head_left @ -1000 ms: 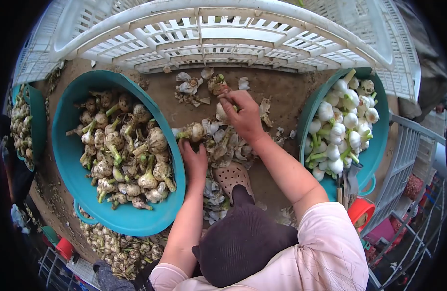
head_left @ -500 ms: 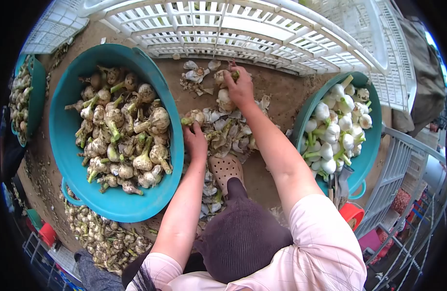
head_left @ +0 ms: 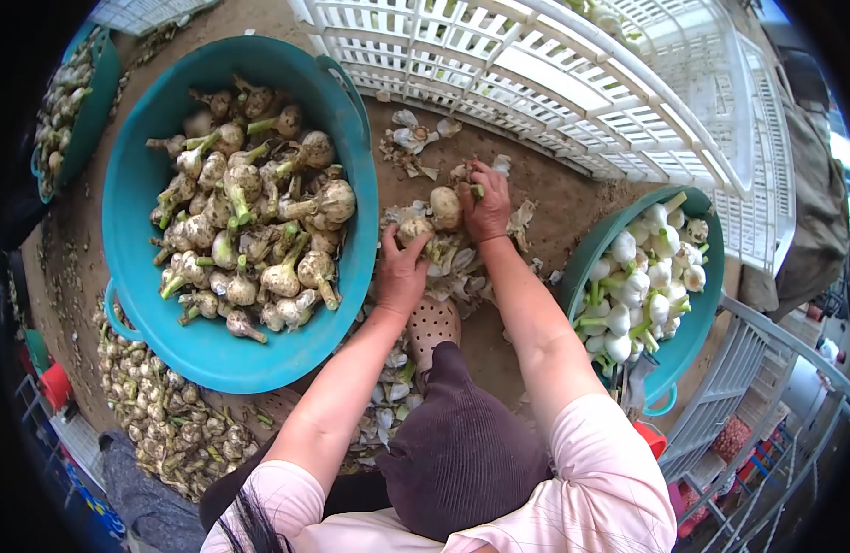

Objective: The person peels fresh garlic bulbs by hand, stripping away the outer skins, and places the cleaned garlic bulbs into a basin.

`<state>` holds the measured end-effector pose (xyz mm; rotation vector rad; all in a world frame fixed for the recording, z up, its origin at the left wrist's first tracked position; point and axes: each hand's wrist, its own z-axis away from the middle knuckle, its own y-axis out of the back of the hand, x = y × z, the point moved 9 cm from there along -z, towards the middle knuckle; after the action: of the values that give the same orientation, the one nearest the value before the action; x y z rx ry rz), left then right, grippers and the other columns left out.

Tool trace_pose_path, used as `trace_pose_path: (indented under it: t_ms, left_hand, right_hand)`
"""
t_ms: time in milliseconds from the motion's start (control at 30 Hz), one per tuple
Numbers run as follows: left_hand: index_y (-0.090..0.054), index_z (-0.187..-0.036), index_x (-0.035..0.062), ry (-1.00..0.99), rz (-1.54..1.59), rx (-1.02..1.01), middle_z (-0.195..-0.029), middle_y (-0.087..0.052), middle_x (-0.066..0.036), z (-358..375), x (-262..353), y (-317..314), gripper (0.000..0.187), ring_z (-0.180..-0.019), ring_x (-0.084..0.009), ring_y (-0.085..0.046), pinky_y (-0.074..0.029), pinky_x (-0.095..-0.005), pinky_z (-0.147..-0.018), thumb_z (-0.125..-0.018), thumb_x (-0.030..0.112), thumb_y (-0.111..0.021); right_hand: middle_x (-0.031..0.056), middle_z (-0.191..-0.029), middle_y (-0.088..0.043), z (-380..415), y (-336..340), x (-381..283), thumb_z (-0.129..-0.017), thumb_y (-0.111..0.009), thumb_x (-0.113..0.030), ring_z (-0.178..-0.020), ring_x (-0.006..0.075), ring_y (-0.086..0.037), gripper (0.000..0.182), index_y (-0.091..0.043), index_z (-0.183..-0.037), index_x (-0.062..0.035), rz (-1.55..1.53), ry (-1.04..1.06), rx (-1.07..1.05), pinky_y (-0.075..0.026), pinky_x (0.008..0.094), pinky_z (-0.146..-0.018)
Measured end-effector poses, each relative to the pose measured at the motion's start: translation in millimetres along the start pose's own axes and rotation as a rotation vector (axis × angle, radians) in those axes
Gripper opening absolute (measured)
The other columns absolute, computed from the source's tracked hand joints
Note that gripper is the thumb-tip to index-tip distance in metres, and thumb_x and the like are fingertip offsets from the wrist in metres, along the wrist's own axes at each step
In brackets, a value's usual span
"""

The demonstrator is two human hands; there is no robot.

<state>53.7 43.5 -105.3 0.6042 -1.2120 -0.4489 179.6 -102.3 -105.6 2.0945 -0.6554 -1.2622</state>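
Over the litter of husks, my left hand (head_left: 403, 275) has its fingers closed around a dirty, unpeeled garlic bulb (head_left: 414, 229). Beside it, my right hand (head_left: 487, 205) grips another garlic bulb (head_left: 461, 173) by its side, a short green stem showing at the fingers. Between the two hands a third, paler garlic bulb (head_left: 445, 208) is visible, close to the right fingers. Soil-covered garlic fills the large teal tub (head_left: 130, 230) at the left. Clean white bulbs with green stems lie in the smaller teal tub (head_left: 704, 313) at the right.
A white slatted crate (head_left: 536, 111) stands along the far side. Loose husks (head_left: 414, 136) lie on the ground before it. A heap of small garlic (head_left: 162, 415) spreads at the lower left. A tan perforated clog (head_left: 434, 324) is below the hands, and metal railings (head_left: 766, 369) stand at right.
My left hand has moved right and away from the big tub's rim with its bulb, closer to my right hand. The whole view has shifted somewhat.
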Motion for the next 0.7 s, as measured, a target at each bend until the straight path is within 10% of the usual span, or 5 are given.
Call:
trace_pose_path:
  t_ms: [167,533,600,700]
  left_hand:
    - [-0.064,-0.109,0.0212,-0.226,0.152,-0.041,-0.124,-0.046,-0.020,23,82,52,0.039,-0.103,-0.0392,-0.056,-0.050,-0.0409,-0.084,-0.074,0.006,-0.065]
    - [-0.066,-0.104,0.0101,-0.581,-0.640,0.260,-0.121,-0.052,-0.016,86,121,234,0.032,-0.107,-0.0348,-0.055,-0.044,-0.0380,-0.089,-0.073,0.008,-0.067]
    - [-0.063,-0.106,0.0076,-0.839,-0.389,-0.076,-0.119,-0.054,-0.014,133,120,199,0.035,-0.109,-0.0330,-0.053,-0.046,-0.0396,-0.087,-0.071,0.007,-0.068]
    - [-0.061,-0.107,0.0084,-0.650,-0.153,-0.607,-0.115,-0.057,-0.012,186,65,105,0.032,-0.107,-0.0302,-0.054,-0.045,-0.0401,-0.087,-0.075,0.011,-0.065]
  right_hand:
    - [0.0139,-0.085,-0.062,8,16,58,-0.089,-0.059,-0.025,-0.072,0.0335,-0.061,0.022,-0.058,-0.087,-0.0037,0.022,-0.433,0.145,-0.047,0.0402,-0.063]
    - [0.0127,-0.071,-0.058,-62,137,-139,-0.085,-0.059,-0.016,-0.062,0.0279,-0.058,0.018,-0.058,-0.075,-0.0011,-0.400,0.072,0.151,-0.048,0.0314,-0.061]
    - [0.0126,-0.072,-0.057,-83,138,-193,-0.085,-0.059,-0.015,-0.061,0.0269,-0.057,0.018,-0.058,-0.075,-0.0013,-0.680,0.088,0.141,-0.047,0.0309,-0.060]
    - [0.0092,-0.071,-0.056,-108,97,-260,-0.088,-0.059,-0.023,-0.063,0.0227,-0.055,0.024,-0.056,-0.076,-0.0017,-1.042,0.085,-0.009,-0.045,0.0308,-0.060]
